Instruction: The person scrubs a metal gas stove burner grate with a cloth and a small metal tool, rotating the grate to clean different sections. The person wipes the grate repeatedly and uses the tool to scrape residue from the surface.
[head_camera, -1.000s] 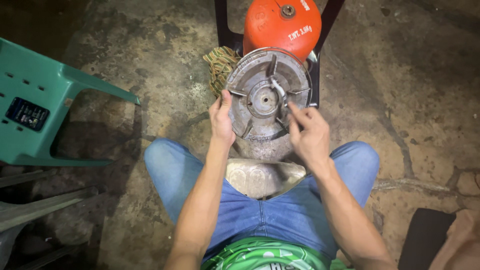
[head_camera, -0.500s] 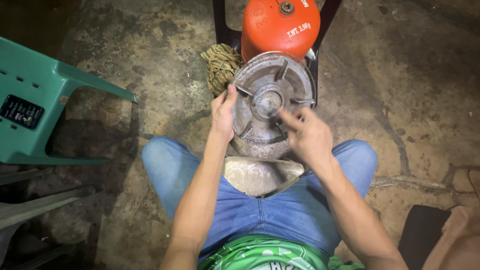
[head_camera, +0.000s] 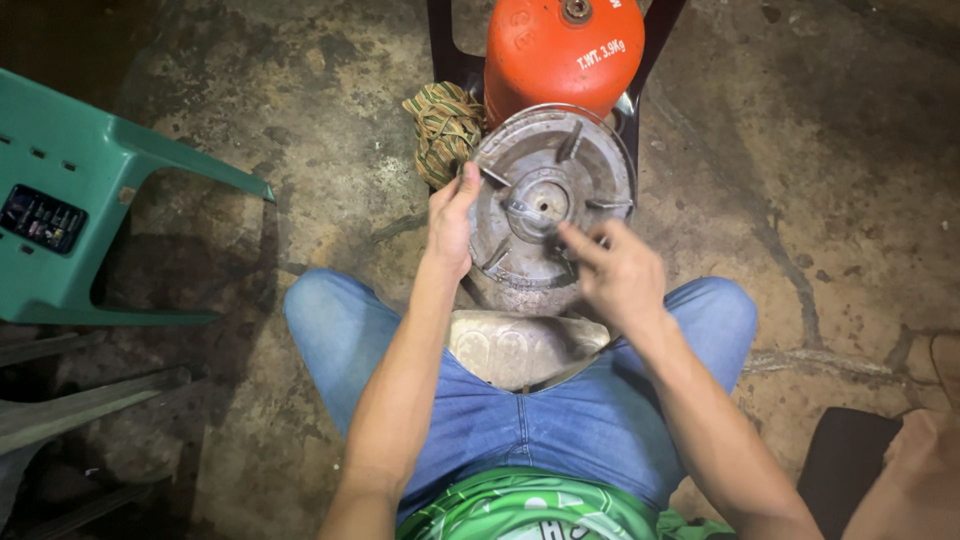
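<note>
1. Round grey metal burner plate (head_camera: 551, 198) – held tilted on edge above the knees, just in front of the orange gas cylinder (head_camera: 562, 50); raised ribs and centre hub face the camera
2. Left hand (head_camera: 450, 222) – closed on the plate's left rim, thumb on the face, fingers behind
3. Right hand (head_camera: 618, 272) – partly open, forefinger out and touching near the hub's lower right; nothing seen gripped; small part under the fingertip, if any, can't be told
4. Handling note (judgement) – rim to be kept steady by the left hand so the plate isn't turned while the hub area is worked; ribs look thin, edges prob. sharp, fingertips best kept off them
5. Pale moulded block (head_camera: 522, 350) – between the thighs, below the plate
6. Striped cloth bundle (head_camera: 440, 128) – on the floor, just left of plate, beside cylinder
7. Green plastic chair (head_camera: 90, 230) – well apart, far left
8. Room – concrete floor (head_camera: 800, 180) open to the right; dark frame posts close behind the cylinder, little room fwd
</note>
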